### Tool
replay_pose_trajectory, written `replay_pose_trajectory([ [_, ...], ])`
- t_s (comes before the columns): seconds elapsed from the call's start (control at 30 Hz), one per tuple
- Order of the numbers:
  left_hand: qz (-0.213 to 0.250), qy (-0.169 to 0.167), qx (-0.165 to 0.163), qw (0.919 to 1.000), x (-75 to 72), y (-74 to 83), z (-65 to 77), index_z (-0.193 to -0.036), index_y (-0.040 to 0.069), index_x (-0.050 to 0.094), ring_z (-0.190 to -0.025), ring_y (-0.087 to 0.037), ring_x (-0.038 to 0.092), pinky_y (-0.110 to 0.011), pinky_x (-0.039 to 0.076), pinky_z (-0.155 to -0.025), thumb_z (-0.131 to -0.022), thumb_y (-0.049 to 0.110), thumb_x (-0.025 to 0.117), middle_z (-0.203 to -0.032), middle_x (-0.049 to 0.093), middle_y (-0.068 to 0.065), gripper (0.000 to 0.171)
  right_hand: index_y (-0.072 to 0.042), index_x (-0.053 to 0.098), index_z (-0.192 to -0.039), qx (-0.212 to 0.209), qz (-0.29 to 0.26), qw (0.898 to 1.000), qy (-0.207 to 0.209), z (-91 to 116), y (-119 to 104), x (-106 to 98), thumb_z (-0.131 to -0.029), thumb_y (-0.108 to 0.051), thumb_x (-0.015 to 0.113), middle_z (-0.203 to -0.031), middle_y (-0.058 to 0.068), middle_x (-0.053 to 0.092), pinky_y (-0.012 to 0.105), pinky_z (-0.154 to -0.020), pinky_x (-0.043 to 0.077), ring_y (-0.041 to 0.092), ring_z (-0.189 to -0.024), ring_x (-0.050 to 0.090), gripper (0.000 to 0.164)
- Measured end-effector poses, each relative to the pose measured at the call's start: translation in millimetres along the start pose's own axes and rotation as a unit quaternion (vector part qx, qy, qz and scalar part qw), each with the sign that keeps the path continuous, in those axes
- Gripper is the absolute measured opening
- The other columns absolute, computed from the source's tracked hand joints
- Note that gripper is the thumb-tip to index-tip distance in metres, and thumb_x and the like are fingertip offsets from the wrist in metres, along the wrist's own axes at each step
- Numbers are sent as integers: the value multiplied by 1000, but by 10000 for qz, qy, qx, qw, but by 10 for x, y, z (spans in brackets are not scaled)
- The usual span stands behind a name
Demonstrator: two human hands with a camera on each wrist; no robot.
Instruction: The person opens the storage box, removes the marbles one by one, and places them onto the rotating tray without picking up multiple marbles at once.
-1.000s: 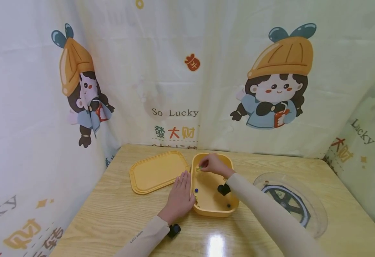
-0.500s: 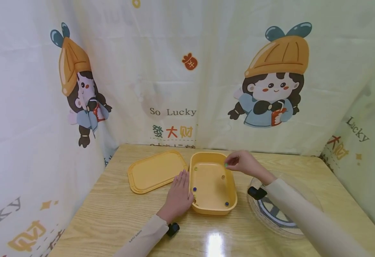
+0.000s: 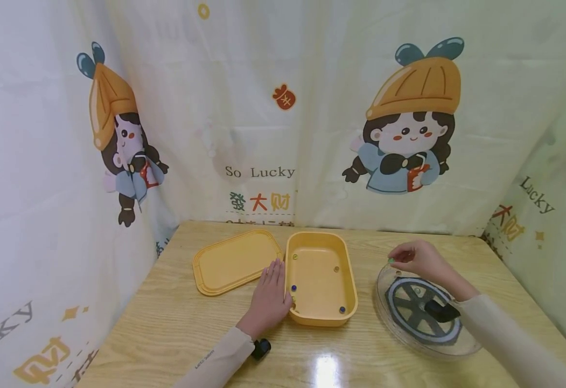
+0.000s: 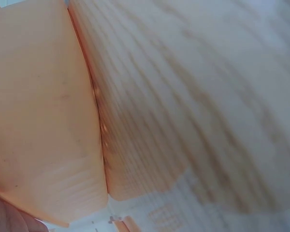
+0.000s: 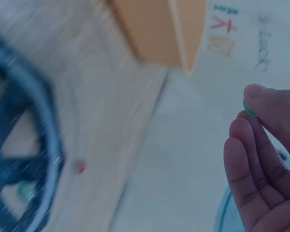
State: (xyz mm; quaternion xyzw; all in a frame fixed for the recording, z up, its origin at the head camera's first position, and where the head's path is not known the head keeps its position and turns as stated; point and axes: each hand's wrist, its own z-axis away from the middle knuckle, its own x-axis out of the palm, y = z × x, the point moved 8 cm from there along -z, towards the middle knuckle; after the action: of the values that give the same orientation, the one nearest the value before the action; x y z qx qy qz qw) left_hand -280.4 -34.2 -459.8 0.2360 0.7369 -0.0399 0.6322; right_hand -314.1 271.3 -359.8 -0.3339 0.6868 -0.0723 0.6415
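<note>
My right hand [image 3: 422, 260] pinches a small green marble [image 3: 391, 261] between thumb and index finger, above the far left rim of a clear round dish [image 3: 382, 302]. In the right wrist view the green marble [image 5: 249, 109] shows only in part between the fingertips. My left hand [image 3: 266, 296] lies with straight fingers along the left side of a yellow rectangular box [image 3: 316, 321], its thumb at the rim. Several marbles lie apart inside the box, among them a blue marble [image 3: 294, 288] at the left and a dark blue marble [image 3: 342, 310] near the front.
A yellow lid [image 3: 239, 261] lies left of the box. A dark spoked wheel shape [image 3: 423, 311] shows in the clear dish, with a pale green marble [image 3: 417, 291] and a reddish marble [image 3: 398, 274] there. A printed curtain [image 3: 321, 134] hangs behind the table.
My right hand has lifted the green marble out of the box's far left corner and carried it right to the clear dish. The left hand stays at the box.
</note>
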Motion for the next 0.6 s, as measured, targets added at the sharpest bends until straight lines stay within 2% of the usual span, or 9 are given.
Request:
replay_pose_trajectory([
  [0.3,-13,12,24,10000,2,0,1,-147,-7,21,-144,-35,20,-47,19,-117,-95,27,41,-154,22,-23,65,-2,72,-89,346,165,9992,100,253,548,-93,-78,-7,72,-81,4,69,21,-59,50,-4,-65,56,12],
  [0.6,-64,45,40,10000,8,-2,-1,-146,-7,22,-144,-35,21,-48,20,-116,-94,26,41,-153,22,-23,65,0,71,-86,581,257,9979,-134,391,901,-63,-76,-5,74,-79,7,70,21,-56,48,-3,-63,57,12],
])
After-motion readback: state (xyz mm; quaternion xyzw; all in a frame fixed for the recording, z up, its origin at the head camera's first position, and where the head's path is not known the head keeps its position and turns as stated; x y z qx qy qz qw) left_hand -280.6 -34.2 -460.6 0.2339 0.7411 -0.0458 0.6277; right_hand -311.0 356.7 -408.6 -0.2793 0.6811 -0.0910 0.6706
